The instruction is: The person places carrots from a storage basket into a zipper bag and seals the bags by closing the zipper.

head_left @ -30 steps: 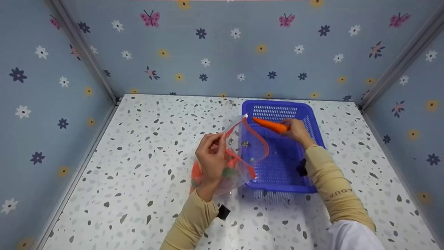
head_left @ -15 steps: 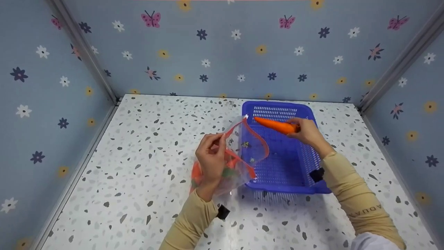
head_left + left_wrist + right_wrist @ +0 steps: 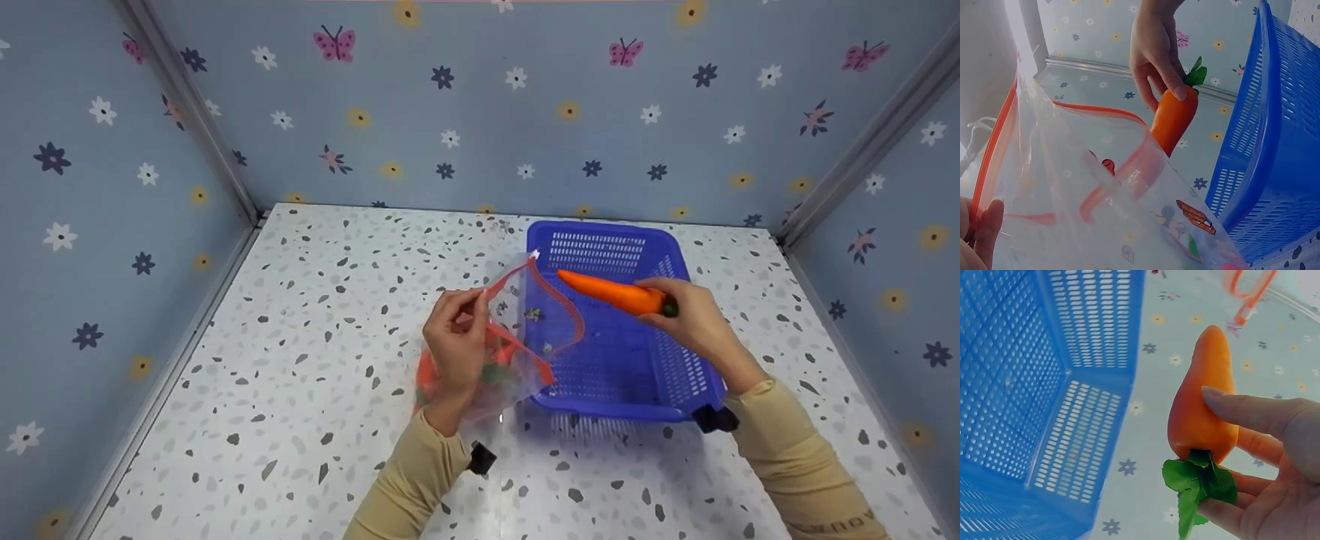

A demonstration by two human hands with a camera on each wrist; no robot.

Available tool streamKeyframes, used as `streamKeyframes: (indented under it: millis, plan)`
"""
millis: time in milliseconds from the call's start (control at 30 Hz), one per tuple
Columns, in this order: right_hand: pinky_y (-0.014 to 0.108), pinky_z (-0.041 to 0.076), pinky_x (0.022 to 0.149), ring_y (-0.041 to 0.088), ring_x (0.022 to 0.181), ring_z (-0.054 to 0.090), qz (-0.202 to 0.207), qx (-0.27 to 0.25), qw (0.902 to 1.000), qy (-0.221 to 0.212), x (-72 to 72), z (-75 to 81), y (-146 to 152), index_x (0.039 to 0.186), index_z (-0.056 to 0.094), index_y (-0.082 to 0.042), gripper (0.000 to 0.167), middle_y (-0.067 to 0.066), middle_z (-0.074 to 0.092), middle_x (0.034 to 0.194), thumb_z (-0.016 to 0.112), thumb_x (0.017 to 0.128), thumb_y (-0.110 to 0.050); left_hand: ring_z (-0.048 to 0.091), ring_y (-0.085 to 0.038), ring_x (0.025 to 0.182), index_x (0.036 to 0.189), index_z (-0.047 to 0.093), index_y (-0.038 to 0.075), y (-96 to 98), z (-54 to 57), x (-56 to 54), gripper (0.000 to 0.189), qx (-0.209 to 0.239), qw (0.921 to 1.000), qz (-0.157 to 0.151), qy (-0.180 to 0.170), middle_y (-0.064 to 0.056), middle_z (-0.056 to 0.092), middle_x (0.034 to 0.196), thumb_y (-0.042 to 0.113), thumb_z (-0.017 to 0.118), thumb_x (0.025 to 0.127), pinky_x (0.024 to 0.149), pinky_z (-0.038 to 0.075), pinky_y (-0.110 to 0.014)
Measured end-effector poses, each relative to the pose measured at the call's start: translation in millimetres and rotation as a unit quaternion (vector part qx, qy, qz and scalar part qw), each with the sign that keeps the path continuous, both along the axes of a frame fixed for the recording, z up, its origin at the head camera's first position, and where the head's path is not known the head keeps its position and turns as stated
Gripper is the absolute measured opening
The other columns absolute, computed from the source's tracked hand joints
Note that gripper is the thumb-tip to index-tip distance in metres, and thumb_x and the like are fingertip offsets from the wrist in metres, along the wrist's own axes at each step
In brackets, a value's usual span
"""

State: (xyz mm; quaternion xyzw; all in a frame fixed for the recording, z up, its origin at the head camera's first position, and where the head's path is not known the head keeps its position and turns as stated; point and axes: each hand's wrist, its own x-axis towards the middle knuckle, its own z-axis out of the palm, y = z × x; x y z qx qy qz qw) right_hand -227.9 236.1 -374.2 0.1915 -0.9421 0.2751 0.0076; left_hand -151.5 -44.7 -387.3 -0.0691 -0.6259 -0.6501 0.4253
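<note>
In the head view my left hand pinches the red-edged rim of a clear zip bag, whose mouth gapes toward the right. Orange-red and green contents show through the plastic, partly behind the hand. My right hand grips an orange carrot by its thick end, above the blue basket. The carrot's tip points left at the bag's mouth, apart from it. Green leaves at its top show in the right wrist view, where thumb and fingers hold its sides.
The basket's slotted side lies right of the bag, and the bag's edge overlaps it. A white speckled table spreads below. Flowered blue panels enclose the back and sides. Each wrist carries a small black camera.
My right hand has moved right and toward me with the carrot, drawing it back a little from the bag's mouth. The left hand and bag have stayed put.
</note>
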Motion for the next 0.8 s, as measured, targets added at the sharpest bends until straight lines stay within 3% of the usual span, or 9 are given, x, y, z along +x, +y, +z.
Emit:
streamKeyframes:
  millis: [367, 567, 800]
  plan:
    - [0.048, 0.044, 0.079, 0.031, 0.086, 0.052, 0.009, -0.024, 0.9979, 0.060, 40.2, 1.4, -0.2, 0.113, 0.059, -0.007, 0.040, 0.017, 0.057, 0.103, 0.070, 0.075, -0.006, 0.050, -0.014, 0.062, 0.082, 0.063, -0.012, -0.1, -3.2, -2.2, 0.006, -0.008, 0.9999, 0.002, 0.008, -0.015, 0.054, 0.071, -0.013, 0.059, 0.077, 0.047, 0.044, -0.018]
    - [0.044, 0.046, 0.076, 0.028, 0.086, 0.055, 0.033, -0.033, 0.9935, 0.104, 50.5, 4.2, -11.6, 0.110, 0.061, -0.009, 0.042, 0.013, 0.059, 0.100, 0.074, 0.071, -0.006, 0.051, -0.014, 0.061, 0.081, 0.063, -0.013, 0.1, -4.1, -2.8, 0.007, -0.007, 0.9996, 0.000, 0.029, -0.016, 0.054, 0.070, -0.015, 0.059, 0.076, 0.046, 0.043, -0.018]
    - [0.040, 0.047, 0.079, 0.025, 0.090, 0.055, 0.069, -0.043, 0.9914, 0.102, 57.3, 2.3, -31.6, 0.112, 0.061, -0.011, 0.044, 0.010, 0.057, 0.104, 0.073, 0.071, -0.004, 0.051, -0.015, 0.060, 0.082, 0.062, -0.014, 0.8, -4.4, -3.4, 0.008, 0.001, 0.9992, -0.009, 0.039, -0.018, 0.053, 0.071, -0.016, 0.058, 0.076, 0.047, 0.046, -0.019]
